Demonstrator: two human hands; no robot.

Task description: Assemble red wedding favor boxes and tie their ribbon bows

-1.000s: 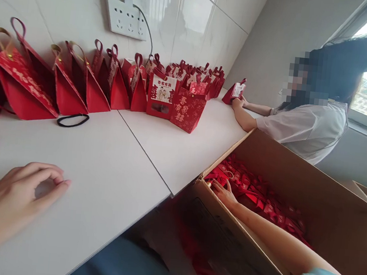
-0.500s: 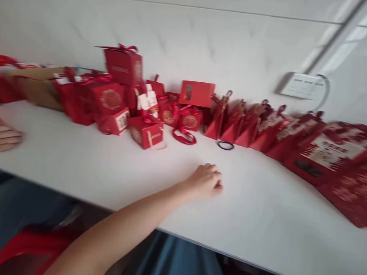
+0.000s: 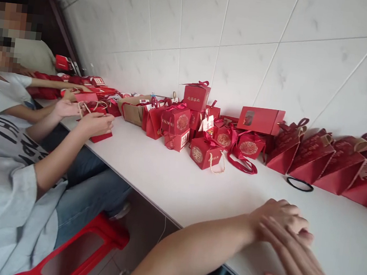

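My left hand [image 3: 282, 215] rests on the white table [image 3: 166, 175] with its fingers curled into a loose fist; nothing shows in it. Across its back and wrist lies my right hand [image 3: 304, 268], fingers stretched out, the thumb apart. Beyond my hands is a black ring-shaped band [image 3: 299, 189], touching neither. Nearest on the left side stands a small red gift box [image 3: 205, 155] with a ribbon bow and a cord handle. A loop of red ribbon [image 3: 242, 165] lies beside it.
Red gift boxes [image 3: 182, 122] are stacked along the tiled wall [image 3: 244, 60]. Red triangular bags [image 3: 312, 157] line the back right. At left, a co-worker's hands [image 3: 95, 124] hold a cord at a red box [image 3: 101, 136]. A red stool [image 3: 94, 233] stands below the table edge.
The view has swung left, bringing co-workers into sight. My right hand has come into view and now lies over my left hand, which stays fisted on the table.
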